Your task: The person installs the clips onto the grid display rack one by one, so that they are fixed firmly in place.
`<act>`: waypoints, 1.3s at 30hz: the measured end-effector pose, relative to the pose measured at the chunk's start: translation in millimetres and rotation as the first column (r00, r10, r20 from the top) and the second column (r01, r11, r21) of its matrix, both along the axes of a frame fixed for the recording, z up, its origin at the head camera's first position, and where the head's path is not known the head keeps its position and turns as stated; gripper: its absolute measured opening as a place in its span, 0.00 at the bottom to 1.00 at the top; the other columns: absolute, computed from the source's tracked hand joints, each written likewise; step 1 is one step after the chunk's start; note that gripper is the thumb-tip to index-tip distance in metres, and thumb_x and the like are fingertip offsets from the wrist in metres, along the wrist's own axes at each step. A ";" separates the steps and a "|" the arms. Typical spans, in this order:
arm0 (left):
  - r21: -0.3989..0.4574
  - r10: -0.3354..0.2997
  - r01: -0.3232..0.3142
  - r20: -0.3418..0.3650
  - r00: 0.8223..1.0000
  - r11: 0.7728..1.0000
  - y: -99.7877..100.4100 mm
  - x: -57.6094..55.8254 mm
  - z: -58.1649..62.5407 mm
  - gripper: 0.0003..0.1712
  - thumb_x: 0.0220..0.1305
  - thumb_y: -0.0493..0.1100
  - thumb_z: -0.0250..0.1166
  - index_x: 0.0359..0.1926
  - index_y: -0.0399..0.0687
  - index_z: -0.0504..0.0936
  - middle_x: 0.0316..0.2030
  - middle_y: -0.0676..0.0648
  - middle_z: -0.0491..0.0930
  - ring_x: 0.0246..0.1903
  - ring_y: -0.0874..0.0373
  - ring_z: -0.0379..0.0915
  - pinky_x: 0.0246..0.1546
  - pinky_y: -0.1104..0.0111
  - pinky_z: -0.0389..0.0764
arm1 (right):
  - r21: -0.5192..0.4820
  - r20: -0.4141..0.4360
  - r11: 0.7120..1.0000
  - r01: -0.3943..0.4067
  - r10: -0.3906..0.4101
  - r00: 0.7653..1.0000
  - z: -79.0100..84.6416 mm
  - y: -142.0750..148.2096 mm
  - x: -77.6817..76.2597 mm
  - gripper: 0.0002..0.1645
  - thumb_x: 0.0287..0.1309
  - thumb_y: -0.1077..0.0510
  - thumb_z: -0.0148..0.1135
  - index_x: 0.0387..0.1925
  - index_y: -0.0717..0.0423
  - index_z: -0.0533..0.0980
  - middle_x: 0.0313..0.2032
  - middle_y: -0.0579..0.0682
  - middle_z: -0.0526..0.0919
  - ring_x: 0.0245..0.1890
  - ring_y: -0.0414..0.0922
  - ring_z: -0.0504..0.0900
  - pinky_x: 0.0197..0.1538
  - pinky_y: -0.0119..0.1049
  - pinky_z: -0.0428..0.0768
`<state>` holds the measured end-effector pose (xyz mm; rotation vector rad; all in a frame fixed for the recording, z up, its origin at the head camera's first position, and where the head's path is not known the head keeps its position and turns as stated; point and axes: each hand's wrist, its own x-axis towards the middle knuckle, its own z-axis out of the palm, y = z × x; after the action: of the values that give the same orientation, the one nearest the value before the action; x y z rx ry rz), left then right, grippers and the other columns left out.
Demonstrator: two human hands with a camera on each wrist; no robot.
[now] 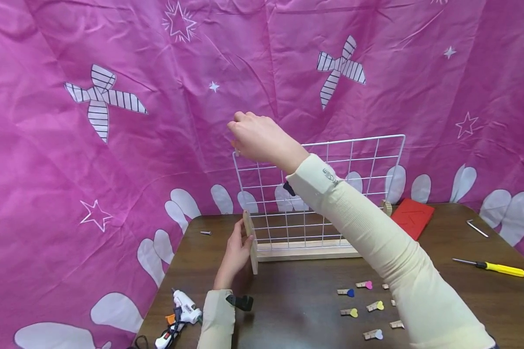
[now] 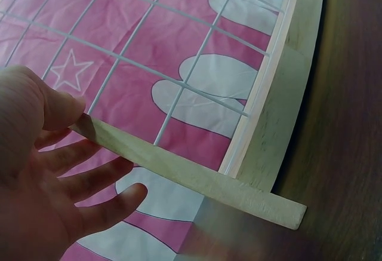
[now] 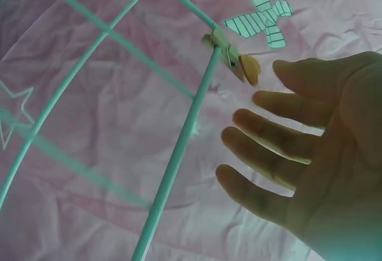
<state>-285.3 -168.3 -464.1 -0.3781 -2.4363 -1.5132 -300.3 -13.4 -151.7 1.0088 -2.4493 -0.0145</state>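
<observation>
A white wire grid panel [image 1: 305, 213] stands upright in a wooden base [image 1: 305, 251]. My left hand [image 1: 236, 252] holds the wooden side post [image 1: 251, 242] at the panel's left end; in the left wrist view the thumb lies at the post's tip and the other fingers spread along its outer side. A small wooden clothespin [image 3: 228, 58] with an orange-yellow heart is clipped on the panel's upper left corner. Just beside it, my right hand [image 3: 310, 135] has its fingers extended and apart, holding nothing. From the head view, the right arm covers part of the panel.
Several small heart clothespins [image 1: 349, 312] lie on the table's front middle. A glue gun [image 1: 185, 306] with its cord is at front left, a bolt [image 1: 205, 233] behind it. To the right are a red sheet [image 1: 412, 218], a hex key [image 1: 477, 228] and a yellow screwdriver [image 1: 504, 269].
</observation>
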 end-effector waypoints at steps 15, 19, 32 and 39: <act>-0.018 0.009 -0.009 -0.009 1.000 1.000 3.0 0.4 -1.1 0.31 0.65 0.33 0.52 0.67 0.42 0.54 0.56 0.34 0.67 0.55 0.43 0.67 0.50 0.49 0.72 | -0.222 -0.088 0.951 -0.215 0.200 0.976 -60.9 92.0 36.9 0.05 0.54 0.60 0.58 0.34 0.54 0.77 0.32 0.47 0.75 0.30 0.45 0.72 0.31 0.37 0.71; 0.002 0.019 -0.019 -0.006 1.000 1.000 1.0 -0.6 2.3 0.31 0.65 0.34 0.53 0.67 0.45 0.55 0.55 0.34 0.68 0.53 0.43 0.69 0.48 0.49 0.73 | -0.257 -0.053 0.938 -0.233 0.227 0.972 -88.3 118.5 44.8 0.05 0.53 0.61 0.60 0.34 0.54 0.77 0.32 0.46 0.75 0.28 0.42 0.72 0.30 0.35 0.72; 0.028 0.047 -0.047 -0.011 0.999 0.999 -0.6 -1.1 3.9 0.30 0.65 0.35 0.54 0.67 0.47 0.57 0.54 0.34 0.69 0.52 0.43 0.70 0.49 0.51 0.73 | -0.254 0.086 0.960 -0.120 0.146 0.986 -173.6 193.8 64.5 0.07 0.50 0.60 0.64 0.33 0.50 0.77 0.31 0.40 0.75 0.27 0.34 0.72 0.27 0.31 0.73; 0.047 0.049 -0.048 -0.008 0.999 0.998 0.6 -0.5 0.2 0.30 0.64 0.34 0.54 0.66 0.48 0.57 0.53 0.35 0.70 0.51 0.45 0.71 0.48 0.53 0.74 | -0.242 0.193 0.970 -0.016 0.065 0.979 -221.8 229.6 72.8 0.08 0.49 0.60 0.65 0.33 0.48 0.77 0.32 0.38 0.77 0.26 0.32 0.74 0.28 0.33 0.75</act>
<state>-285.8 -167.7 -464.0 -0.3142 -2.3804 -1.5418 -227.5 216.2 -373.6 0.9927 -2.5304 0.4055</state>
